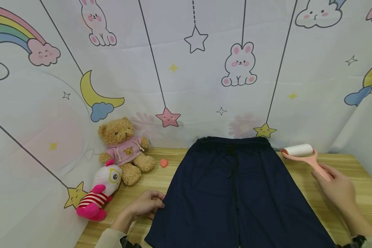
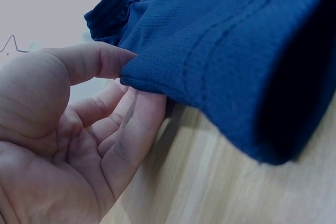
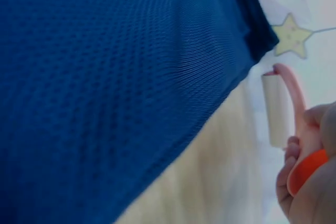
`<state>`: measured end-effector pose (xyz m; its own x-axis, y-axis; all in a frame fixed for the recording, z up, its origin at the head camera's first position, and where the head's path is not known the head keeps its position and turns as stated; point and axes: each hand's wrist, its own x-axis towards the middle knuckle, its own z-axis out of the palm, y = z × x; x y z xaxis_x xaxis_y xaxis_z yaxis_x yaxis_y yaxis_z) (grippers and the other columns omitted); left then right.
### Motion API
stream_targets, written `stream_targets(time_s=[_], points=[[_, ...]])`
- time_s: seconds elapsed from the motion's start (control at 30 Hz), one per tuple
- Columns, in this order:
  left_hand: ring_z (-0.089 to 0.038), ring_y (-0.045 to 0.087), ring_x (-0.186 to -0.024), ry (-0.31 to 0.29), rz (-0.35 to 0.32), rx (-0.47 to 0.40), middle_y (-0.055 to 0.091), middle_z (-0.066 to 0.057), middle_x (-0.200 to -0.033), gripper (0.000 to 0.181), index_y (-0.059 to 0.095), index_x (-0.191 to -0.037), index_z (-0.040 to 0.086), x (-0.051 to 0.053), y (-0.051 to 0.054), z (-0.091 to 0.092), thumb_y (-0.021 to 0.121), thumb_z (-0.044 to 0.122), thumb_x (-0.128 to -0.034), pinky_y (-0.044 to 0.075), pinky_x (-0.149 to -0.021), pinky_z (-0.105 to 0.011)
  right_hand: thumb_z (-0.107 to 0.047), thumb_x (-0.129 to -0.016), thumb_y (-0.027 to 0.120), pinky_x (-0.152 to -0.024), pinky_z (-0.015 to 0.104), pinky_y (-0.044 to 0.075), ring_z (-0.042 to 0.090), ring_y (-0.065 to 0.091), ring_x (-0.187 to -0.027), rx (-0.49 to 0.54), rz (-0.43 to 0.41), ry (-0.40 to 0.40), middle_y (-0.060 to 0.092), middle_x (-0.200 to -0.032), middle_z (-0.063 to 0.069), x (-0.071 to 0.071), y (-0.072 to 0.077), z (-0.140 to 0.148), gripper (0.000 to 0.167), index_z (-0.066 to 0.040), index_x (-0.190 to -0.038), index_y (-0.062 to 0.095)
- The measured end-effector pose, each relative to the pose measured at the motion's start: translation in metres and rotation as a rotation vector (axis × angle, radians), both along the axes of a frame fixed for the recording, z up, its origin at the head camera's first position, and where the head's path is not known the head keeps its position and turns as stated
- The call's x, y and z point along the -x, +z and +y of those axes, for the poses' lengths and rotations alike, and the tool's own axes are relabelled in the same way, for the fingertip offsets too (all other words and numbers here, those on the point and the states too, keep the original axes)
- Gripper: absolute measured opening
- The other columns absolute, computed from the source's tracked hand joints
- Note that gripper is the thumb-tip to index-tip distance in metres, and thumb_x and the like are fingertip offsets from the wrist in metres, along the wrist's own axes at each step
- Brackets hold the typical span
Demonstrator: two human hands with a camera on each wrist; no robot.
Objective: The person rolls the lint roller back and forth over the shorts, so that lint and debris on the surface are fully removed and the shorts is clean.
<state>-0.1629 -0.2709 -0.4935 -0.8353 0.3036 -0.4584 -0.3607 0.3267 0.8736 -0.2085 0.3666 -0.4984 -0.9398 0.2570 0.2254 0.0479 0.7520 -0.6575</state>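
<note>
Dark navy shorts with an elastic waistband and a drawstring lie spread on the wooden table, waistband towards the back wall. At their left side edge, my left hand pinches the fabric between thumb and fingers; the left wrist view shows the cloth caught at the fingertips. My right hand grips the pink handle of a lint roller with a white roll, held right of the waistband and apart from the shorts. In the right wrist view the fingers curl round the handle, whose end looks orange.
A teddy bear in a pink hoodie sits at the back left. In front of it leans a pink and white plush toy with striped clothing. A small orange-red disc lies between bear and shorts. A printed cloth backdrop hangs behind the table.
</note>
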Motion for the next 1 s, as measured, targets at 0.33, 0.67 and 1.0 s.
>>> stream_targets(time_s=[0.33, 0.67, 1.0], points=[[-0.024, 0.074, -0.081, -0.002, -0.003, -0.011, 0.072, -0.012, -0.098, 0.030, 0.062, -0.124, -0.005, -0.001, -0.001, 0.002, 0.065, 0.006, -0.0957, 0.061, -0.063, -0.036, -0.048, -0.103, 0.057, -0.065, 0.038, 0.038, 0.043, 0.060, -0.097, 0.015, -0.085, -0.048, 0.056, -0.134, 0.038, 0.007, -0.013, -0.001, 0.068, 0.003, -0.148, 0.052], [-0.024, 0.074, -0.081, 0.006, 0.002, -0.018, 0.073, -0.011, -0.097, 0.030, 0.062, -0.123, -0.005, -0.002, 0.000, 0.003, 0.065, 0.005, -0.0943, 0.060, -0.062, -0.035, -0.045, -0.099, 0.065, -0.053, 0.030, 0.043, 0.028, 0.061, -0.082, 0.018, -0.119, -0.001, 0.063, -0.127, 0.036, 0.005, -0.013, 0.000, 0.068, 0.002, -0.146, 0.054], [-0.021, 0.071, -0.073, 0.016, 0.028, 0.003, 0.071, -0.011, -0.093, 0.030, 0.061, -0.123, -0.006, 0.000, 0.003, -0.002, 0.066, 0.007, -0.0962, 0.060, -0.062, -0.035, -0.050, -0.100, 0.063, -0.060, 0.031, 0.042, 0.040, 0.064, -0.097, 0.021, -0.121, -0.007, 0.061, -0.131, 0.035, 0.004, -0.010, 0.003, 0.071, 0.002, -0.147, 0.053]])
